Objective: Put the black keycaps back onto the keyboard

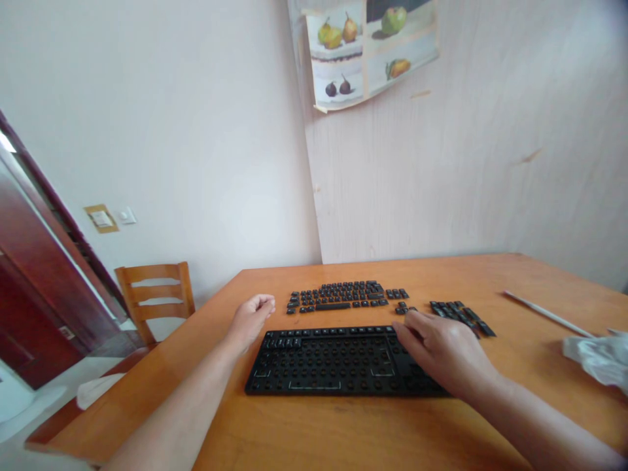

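A black keyboard point(324, 363) lies on the wooden table, most of its keycaps off; the top row and a few caps at upper left are in place. Behind it the loose keycaps point(343, 294) are laid out in keyboard order. My left hand point(251, 319) hovers by the keyboard's upper left corner, fingers curled together; whatever they may hold is hidden. Over the keyboard's right part is my right hand point(441, 340), its fingers bent closed close to the small group of arrow keycaps point(402, 307). I cannot make out anything between those fingers.
Number-pad keycaps point(458, 313) lie beyond my right hand. Farther right are a thin light stick point(547, 314) and a crumpled clear plastic bag point(601, 356). A wooden chair point(157, 294) stands left of the table point(343, 432); a wall is behind.
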{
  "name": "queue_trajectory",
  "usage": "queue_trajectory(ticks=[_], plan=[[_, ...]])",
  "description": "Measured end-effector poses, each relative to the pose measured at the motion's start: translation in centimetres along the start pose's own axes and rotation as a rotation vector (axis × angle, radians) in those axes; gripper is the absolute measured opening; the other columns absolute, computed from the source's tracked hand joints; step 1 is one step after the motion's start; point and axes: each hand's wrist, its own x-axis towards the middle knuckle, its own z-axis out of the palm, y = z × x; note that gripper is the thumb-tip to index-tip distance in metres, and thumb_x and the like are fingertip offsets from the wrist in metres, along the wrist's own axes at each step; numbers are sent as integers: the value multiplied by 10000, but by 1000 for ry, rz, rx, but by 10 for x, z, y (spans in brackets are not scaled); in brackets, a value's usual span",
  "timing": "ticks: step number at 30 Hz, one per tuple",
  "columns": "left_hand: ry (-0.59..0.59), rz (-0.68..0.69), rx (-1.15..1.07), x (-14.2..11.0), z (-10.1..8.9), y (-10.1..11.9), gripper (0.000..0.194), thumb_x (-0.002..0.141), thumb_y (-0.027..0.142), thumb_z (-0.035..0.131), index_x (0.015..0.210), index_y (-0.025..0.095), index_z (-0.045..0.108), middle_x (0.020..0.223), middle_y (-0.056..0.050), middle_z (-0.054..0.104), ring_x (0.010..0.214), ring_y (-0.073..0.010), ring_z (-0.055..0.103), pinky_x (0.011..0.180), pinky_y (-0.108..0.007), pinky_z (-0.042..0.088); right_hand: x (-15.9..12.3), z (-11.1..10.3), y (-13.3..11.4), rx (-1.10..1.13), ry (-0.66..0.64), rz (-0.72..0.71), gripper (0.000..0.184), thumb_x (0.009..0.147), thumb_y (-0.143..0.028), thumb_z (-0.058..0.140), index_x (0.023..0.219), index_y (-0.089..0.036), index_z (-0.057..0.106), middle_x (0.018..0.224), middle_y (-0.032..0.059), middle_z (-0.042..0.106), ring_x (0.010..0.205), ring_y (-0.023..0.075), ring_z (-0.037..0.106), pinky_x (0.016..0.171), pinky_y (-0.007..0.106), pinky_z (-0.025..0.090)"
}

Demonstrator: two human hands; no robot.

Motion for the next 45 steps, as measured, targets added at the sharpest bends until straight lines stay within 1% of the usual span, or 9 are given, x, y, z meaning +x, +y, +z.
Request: queue_trajectory(ticks=[4, 8, 11, 14, 19, 24, 28, 38, 45], plan=[[-59, 68, 132, 36, 9, 15, 349, 735, 471, 630, 901, 169, 687, 906, -69, 730, 887, -229, 656, 854, -355, 488, -5, -1, -9, 126, 73, -131, 343, 949, -367, 485, 646, -207, 462, 573, -22, 530, 542, 113, 512, 571, 275, 292], [-176, 145, 257, 77, 39, 22, 229, 749, 370, 610, 854, 187, 698, 886, -51, 736, 856, -211, 659, 824, -327, 489, -9, -6, -20, 191, 61, -210, 293, 944, -276, 504, 662, -207, 465, 607, -18, 539, 566, 117, 507, 583, 280, 307], [-259, 174, 348, 105, 66, 17, 199, 757, 339, 609, 845, 191, 709, 869, -48, 738, 816, -198, 656, 763, -305, 493, -11, -7, -23, 194, 62, -267, 269, 944, -231, 496, 677, -205, 481, 614, -14, 541, 581, 124, 511, 586, 287, 317], [-332, 190, 419, 129, 89, 7, 186, 758, 316, 618, 855, 192, 717, 879, -43, 743, 812, -190, 663, 746, -289, 495, -11, -6, -22, 187, 80, -277, 265, 941, -220, 500, 678, -205, 476, 609, -15, 533, 571, 127, 505, 574, 295, 317], [-421, 214, 496, 157, 111, -4, 175, 729, 299, 658, 851, 199, 735, 907, -46, 752, 845, -194, 676, 770, -280, 500, -7, -7, -23, 164, 126, -278, 284, 935, -203, 502, 653, -214, 467, 584, -12, 533, 537, 127, 508, 531, 291, 333], [-493, 224, 537, 168, 125, -7, 203, 707, 290, 673, 873, 206, 752, 914, -47, 762, 853, -198, 686, 791, -281, 501, -3, -9, -25, 147, 135, -291, 292, 930, -201, 507, 641, -222, 467, 558, -8, 533, 513, 130, 513, 506, 283, 359], [-517, 216, 579, 173, 130, -9, 171, 693, 291, 683, 832, 228, 759, 887, -33, 766, 839, -190, 685, 775, -267, 499, -2, -10, -24, 138, 143, -282, 295, 928, -214, 510, 635, -226, 475, 550, -4, 537, 500, 130, 510, 487, 281, 365], [-474, 193, 666, 173, 128, -15, 152, 702, 367, 696, 805, 277, 763, 869, -7, 767, 826, -184, 678, 717, -247, 469, -1, -12, -23, 138, 135, -262, 295, 928, -213, 501, 635, -228, 476, 552, -5, 543, 501, 132, 515, 492, 288, 361], [-457, 176, 708, 173, 123, -10, 169, 695, 410, 701, 809, 305, 769, 873, 8, 769, 832, -194, 677, 731, -263, 453, -3, -4, -18, 165, 123, -231, 280, 922, -213, 515, 645, -226, 471, 568, -10, 537, 517, 130, 509, 508, 295, 348]])
